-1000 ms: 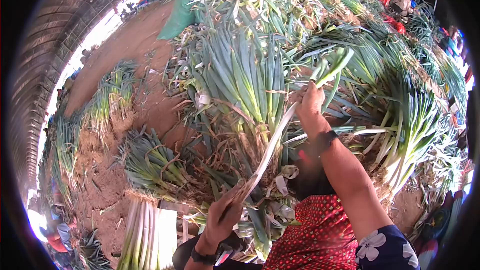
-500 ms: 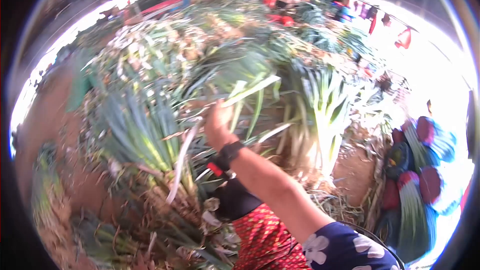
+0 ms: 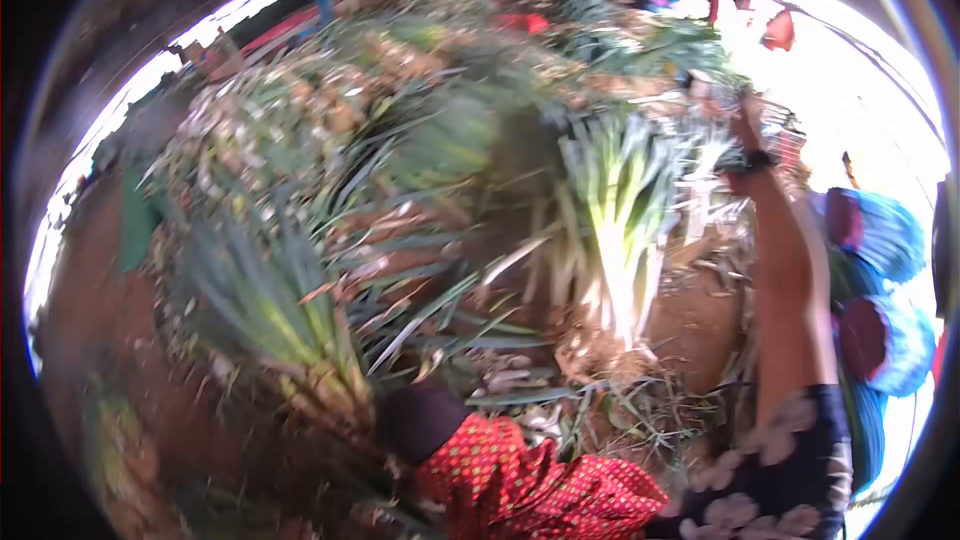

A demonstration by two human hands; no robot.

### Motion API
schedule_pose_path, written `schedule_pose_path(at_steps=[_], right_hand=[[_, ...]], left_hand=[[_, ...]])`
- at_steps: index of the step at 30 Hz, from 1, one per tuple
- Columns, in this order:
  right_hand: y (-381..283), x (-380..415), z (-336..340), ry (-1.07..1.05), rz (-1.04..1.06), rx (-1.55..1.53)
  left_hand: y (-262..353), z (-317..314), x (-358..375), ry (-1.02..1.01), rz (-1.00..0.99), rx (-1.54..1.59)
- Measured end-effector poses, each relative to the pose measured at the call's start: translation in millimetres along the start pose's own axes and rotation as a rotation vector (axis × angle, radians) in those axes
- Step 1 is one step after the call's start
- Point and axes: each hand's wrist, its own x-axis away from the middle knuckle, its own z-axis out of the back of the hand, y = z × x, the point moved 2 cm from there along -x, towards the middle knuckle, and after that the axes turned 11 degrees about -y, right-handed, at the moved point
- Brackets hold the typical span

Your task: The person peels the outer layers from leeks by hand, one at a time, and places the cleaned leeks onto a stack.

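Green leek bundles (image 3: 615, 210) crowd beside the outstretched right hand (image 3: 745, 120).

One hand (image 3: 745, 120) is seen, raised on one outstretched arm (image 3: 790, 270). One black wristband (image 3: 757, 160) is worn. Three leek bundles are made out (image 3: 615, 210), though the blurred heap behind cannot be counted. Two blue sacks (image 3: 885, 235) are seen.
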Motion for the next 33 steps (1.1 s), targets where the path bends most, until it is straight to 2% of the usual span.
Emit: schedule_pose_path(at_steps=[2, 3, 4, 5, 7, 8, 9, 11, 13, 14, 15, 16, 17, 19, 21, 23, 25, 29, 30, 32, 33], right_hand=[[58.3, 1.2, 65.6, 0.109, 0.016, 0.065], [96.1, 7.5, 90.1, 0.172, 0.006, 0.07], [134.8, 16.3, 105.9, 0.231, -0.018, 0.058], [174.0, 32.7, 110.3, 0.28, -0.052, 0.024], [244.1, 70.0, 96.7, 0.322, -0.118, -0.073], [278.2, 92.6, 70.9, 0.299, -0.155, -0.155], [304.6, 117.4, 32.9, 0.235, -0.166, -0.271], [361.3, 162.6, -46.7, -0.354, -0.511, -0.573], [239.9, 215.1, -160.4, -0.409, -0.483, -0.411], [278.6, 232.3, -228.4, -0.435, -0.458, -0.47], [240.2, 246.7, -262.3, -0.546, -0.697, -0.51], [210.1, 266.1, -303.9, -0.561, -0.779, -0.651], [152.0, 273.6, -321.7, -0.83, -0.952, -0.878], [80.9, 289.2, -367.2, -0.938, -0.949, -0.85], [5.3, 290.3, -398.2, -1.166, -0.893, -0.713], [22.6, 314.0, -459.4, -1.365, -0.731, -0.782], [-17.6, 314.9, -494.2, -1.479, -0.635, -0.736], [-37.5, 346.3, -575.5, -1.579, -0.814, -0.904], [-46.5, 355.2, -593.9, -1.592, -0.793, -0.86], [-56.2, 379.1, -628.7, -1.614, -0.779, -0.807], [-55.8, 395.8, -645.9, -1.628, -0.663, -0.625]], left_hand=[[5.2, -2.1, -7.7, 0.039, 0.012, -0.122], [87.9, 3.6, 6.6, 0.013, 0.138, -0.044], [90.3, 4.7, 2.5, 0.041, 0.059, -0.168], [83.9, 2.8, -9.6, 0.054, -0.03, -0.302], [104.7, 2.3, -23.3, -0.02, 0.028, -0.06], [117.6, -1.6, -31.1, -0.017, -0.044, -0.057], [120.1, -5.2, -40.2, -0.014, -0.119, -0.051], [116.4, -20.9, -65.5, -0.036, -0.193, -0.006], [151.8, -24.9, -66.0, -0.065, -0.125, 0.008], [148.1, -37.2, -71.6, -0.054, -0.103, 0.018], [138.1, -51.7, -83.3, -0.029, -0.119, 0.047], [129.2, -65.2, -94.0, -0.005, -0.136, 0.075], [123.6, -77.0, -102.0, 0.002, -0.12, 0.083], [113.9, -100.2, -117.9, -0.059, -0.125, 0.205], [95.2, -125.4, -138.7, -0.038, -0.104, 0.274], [86.9, -140.8, -152.2, -0.026, -0.082, 0.342], [80.8, -150.9, -164.1, 0.01, 0.036, 0.357], [59.7, -188.2, -188.2, 0.014, 0.182, 0.373], [51.8, -202.7, -195.7, -0.043, 0.201, 0.402], [53.5, -222.4, -200.2, -0.007, 0.183, 0.489], [54.7, -231.0, -202.4, 0.038, 0.156, 0.566]])
